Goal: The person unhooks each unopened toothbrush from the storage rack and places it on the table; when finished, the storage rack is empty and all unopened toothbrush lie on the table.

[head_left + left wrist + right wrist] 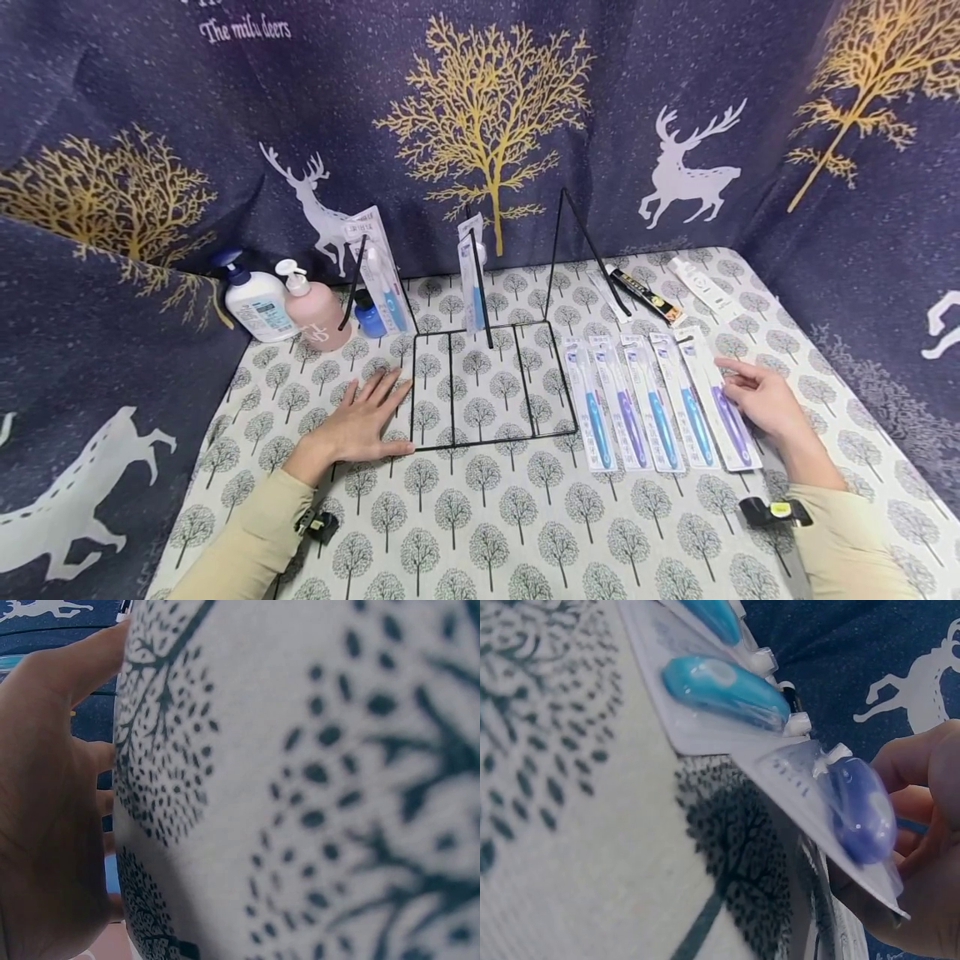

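Left hand [365, 421]: flat on the tablecloth [480, 533], fingers straight, touching the black wire rack [491, 387].
Right hand [761, 398]: fingers lifting the edge of the purple toothbrush pack [722, 400].
Toothbrush packs: five in a row, two more standing on the rack.
Bottles [288, 304]: two pump bottles.

Glossy plastic toothbrush packs [660, 400], matt tablecloth [480, 533], wire rack [487, 383].
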The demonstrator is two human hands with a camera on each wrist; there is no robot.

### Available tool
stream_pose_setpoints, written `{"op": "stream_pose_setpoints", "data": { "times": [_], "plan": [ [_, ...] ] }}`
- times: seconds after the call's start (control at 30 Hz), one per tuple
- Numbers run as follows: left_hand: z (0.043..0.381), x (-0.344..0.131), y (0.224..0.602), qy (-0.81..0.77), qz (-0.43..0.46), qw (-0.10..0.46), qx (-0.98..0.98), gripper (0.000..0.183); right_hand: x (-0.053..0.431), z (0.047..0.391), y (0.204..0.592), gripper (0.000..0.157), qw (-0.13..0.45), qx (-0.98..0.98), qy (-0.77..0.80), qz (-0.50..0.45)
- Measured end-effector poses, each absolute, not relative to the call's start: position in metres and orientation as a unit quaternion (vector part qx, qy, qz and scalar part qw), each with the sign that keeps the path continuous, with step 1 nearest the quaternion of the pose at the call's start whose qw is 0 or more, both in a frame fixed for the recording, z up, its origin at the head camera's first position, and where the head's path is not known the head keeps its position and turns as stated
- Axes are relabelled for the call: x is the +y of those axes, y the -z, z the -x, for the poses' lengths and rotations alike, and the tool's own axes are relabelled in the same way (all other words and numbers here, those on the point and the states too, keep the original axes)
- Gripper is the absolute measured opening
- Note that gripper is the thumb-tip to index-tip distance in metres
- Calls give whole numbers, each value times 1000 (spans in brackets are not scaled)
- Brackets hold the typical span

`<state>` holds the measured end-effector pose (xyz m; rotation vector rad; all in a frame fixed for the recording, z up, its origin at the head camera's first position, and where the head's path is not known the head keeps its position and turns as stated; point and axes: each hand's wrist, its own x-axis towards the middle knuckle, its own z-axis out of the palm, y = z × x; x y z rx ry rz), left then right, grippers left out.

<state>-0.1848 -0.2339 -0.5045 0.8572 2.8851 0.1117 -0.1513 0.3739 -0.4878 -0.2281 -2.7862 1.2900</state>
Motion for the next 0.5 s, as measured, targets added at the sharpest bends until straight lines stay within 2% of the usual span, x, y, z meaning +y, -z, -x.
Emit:
{"op": "stream_pose_setpoints", "data": {
  "times": [0.5],
  "plan": [
    [185,-233,503,-30,-282,68,956,101,370,153,487,43,25,-951,-300,74]
  ]
}}
